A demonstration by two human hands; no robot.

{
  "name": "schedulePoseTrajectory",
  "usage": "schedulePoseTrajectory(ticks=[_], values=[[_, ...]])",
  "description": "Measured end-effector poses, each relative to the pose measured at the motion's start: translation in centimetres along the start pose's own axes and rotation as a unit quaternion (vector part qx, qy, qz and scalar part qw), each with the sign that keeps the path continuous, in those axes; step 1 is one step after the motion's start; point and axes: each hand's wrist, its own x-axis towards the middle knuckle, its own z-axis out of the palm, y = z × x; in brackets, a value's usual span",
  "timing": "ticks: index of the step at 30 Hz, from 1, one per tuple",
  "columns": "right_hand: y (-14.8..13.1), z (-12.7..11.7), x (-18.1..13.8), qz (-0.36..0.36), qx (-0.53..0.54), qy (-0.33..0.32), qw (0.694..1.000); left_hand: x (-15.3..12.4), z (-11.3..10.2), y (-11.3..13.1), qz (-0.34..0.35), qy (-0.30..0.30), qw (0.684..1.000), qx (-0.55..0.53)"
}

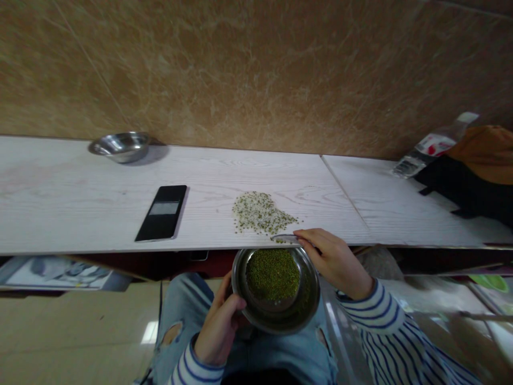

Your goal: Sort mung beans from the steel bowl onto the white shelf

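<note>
My left hand [223, 320] grips the rim of a metal bowl [306, 310] just below the counter's front edge, above my lap. Inside lie many small green mung beans [272, 274]. Between the fingers of my right hand [332, 256] is the handle of a metal spoon [285, 237], its tip on the counter at the edge, beside a few green beans. Just beyond the spoon spreads a loose pile of white rice grains mixed with green beans [258, 211]. The underside of the bowl is hidden.
A black phone [162, 213] lies left of the pile on the white counter [212, 182]. Farther back on the left stands a second metal bowl [122, 147]. At the right, a plastic bottle [435, 144] leans on a dark and brown bag [481, 171]. A tiled wall rises behind.
</note>
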Motion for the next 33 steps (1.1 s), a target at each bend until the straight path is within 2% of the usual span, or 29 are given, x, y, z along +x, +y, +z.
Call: schedulePoseTrajectory(ticks=[24,30,33], values=[[-1.2,0.0,-0.3,-0.013,0.041,-0.022,0.999,0.3,-0.4,0.2,0.004,-0.016,1.000,-0.005],[-1.4,0.0,-0.2,0.025,0.026,-0.007,0.999,0.3,-0.9,0.5,0.010,-0.013,1.000,-0.004],[-1.6,0.0,0.2,0.046,0.019,-0.001,0.999,0.0,-1.9,0.3,0.020,0.014,1.000,-0.002]])
